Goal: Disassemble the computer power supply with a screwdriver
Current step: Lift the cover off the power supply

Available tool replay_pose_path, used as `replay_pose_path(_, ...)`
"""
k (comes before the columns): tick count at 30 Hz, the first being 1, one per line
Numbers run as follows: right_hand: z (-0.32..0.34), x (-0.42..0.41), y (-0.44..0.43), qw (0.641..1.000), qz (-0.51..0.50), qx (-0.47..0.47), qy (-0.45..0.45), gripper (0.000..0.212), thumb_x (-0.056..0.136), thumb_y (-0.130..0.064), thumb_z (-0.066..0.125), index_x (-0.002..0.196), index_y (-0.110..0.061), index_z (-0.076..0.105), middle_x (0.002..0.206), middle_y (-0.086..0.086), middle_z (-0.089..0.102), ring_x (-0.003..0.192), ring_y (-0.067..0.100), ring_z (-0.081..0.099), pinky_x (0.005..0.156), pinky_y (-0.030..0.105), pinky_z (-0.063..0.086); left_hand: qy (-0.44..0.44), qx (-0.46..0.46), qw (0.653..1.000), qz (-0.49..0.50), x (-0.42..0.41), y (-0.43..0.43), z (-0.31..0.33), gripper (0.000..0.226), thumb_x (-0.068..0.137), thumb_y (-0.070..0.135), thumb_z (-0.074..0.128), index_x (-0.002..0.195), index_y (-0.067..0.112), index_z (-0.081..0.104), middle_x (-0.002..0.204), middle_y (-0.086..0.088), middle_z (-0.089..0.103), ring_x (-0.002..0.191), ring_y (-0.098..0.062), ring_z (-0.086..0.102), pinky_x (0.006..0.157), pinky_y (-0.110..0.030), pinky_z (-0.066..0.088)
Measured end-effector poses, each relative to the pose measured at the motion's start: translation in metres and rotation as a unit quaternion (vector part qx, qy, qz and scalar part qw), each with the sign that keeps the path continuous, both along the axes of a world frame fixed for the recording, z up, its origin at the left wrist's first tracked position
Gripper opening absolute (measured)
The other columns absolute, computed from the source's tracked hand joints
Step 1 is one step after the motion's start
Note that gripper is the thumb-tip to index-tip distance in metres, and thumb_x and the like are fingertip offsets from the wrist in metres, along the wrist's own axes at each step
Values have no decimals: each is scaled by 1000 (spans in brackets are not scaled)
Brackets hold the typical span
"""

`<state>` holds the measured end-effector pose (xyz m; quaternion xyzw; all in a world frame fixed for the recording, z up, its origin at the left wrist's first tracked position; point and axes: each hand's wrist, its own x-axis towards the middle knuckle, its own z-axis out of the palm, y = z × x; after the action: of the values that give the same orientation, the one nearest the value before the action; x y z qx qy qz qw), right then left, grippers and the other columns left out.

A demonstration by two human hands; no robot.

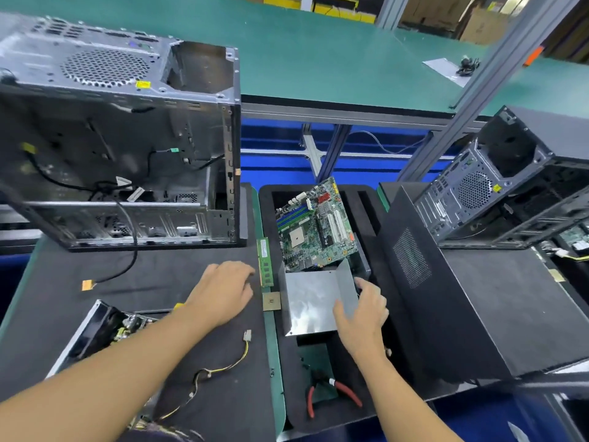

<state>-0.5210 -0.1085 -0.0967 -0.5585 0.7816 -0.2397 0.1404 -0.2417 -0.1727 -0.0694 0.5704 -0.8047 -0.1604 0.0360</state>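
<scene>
A: Where is the power supply sitting?

B: It is lying opened at the near left of the dark mat, partly under the left forearm, with its fan and board showing. A yellow and black cable is trailing across the mat just right of it.

A: And its cover?

B: The bent grey metal sheet is resting in the black tray, its far edge against the motherboard. The right hand is gripping the cover's right flap, thumb on the inside face, fingers wrapped behind.

A: What is the left hand doing?

B: It is lying palm down on the mat, fingers loosely curled, holding nothing that shows. A yellow object at its wrist is too hidden to name.

A: What else is lying around?

B: A RAM stick and a CPU are sitting between the hands. Red pliers are lying at the tray's near end. An empty case is standing behind the mat, and another case is tilting at far right.
</scene>
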Motion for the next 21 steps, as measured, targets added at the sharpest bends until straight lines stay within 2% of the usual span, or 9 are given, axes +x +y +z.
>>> replay_pose_path(2,7,24,-7,996,56,-62,29,44,84,-21,65,125,-15,51,125,0,48,111,20,41,94,33,27,15,32,999,34,25,-2,9,29,102,26,42,126,28,59,121,9,67,114,-17,61,99,-36,43)
replay_pose_path(4,12,51,-14,984,124,-103,68,35,83,-15,65,118,-12,57,119,3,51,105,21,44,89,27,25,50,75,993,78,49,1,18,23,104,27,41,118,31,59,103,8,70,96,-18,66,87,-37,52)
replay_pose_path(6,16,77,-19,972,185,-114,86,28,81,-10,66,109,-13,61,111,3,55,98,22,48,83,30,31,75,75,989,106,71,7,25,20,104,31,41,111,33,60,85,11,71,77,-11,66,79,-36,55)
replay_pose_path(8,18,101,-20,958,258,-97,81,20,81,-7,65,99,-13,63,98,2,60,89,24,53,78,37,40,70,45,990,115,90,16,31,21,104,34,38,112,34,58,76,9,70,70,-10,65,73,-36,56)
replay_pose_path(9,19,112,-18,950,295,-71,71,16,82,-6,61,97,-14,63,93,0,61,86,25,55,77,38,43,57,30,991,113,99,21,34,24,104,32,37,117,33,57,81,7,71,74,-13,65,74,-37,55)
replay_pose_path(11,17,133,-12,935,349,1,63,16,86,-9,54,97,-17,63,90,-4,63,87,22,56,81,38,45,-3,-2,996,94,120,30,37,31,103,24,38,128,30,55,107,7,70,96,-16,64,88,-38,49)
replay_pose_path(14,7,161,-3,920,365,132,46,28,91,-18,48,117,-22,57,109,-3,59,103,18,53,93,35,42,-75,-55,988,122,153,46,32,35,99,26,45,132,29,55,138,6,50,127,-17,45,105,-40,32)
replay_pose_path(18,-9,195,-5,895,375,180,159,65,94,-33,54,151,-24,25,151,2,30,128,29,36,107,40,33,-59,-64,970,227,187,82,25,43,92,36,59,131,20,54,145,-7,40,131,-29,39,102,-45,36)
replay_pose_path(21,-17,219,-10,886,352,196,230,69,95,-41,55,153,-31,18,155,-2,26,133,29,35,105,44,33,-40,39,960,274,205,105,11,59,93,46,56,140,16,37,140,-8,39,118,-29,51,91,-42,45)
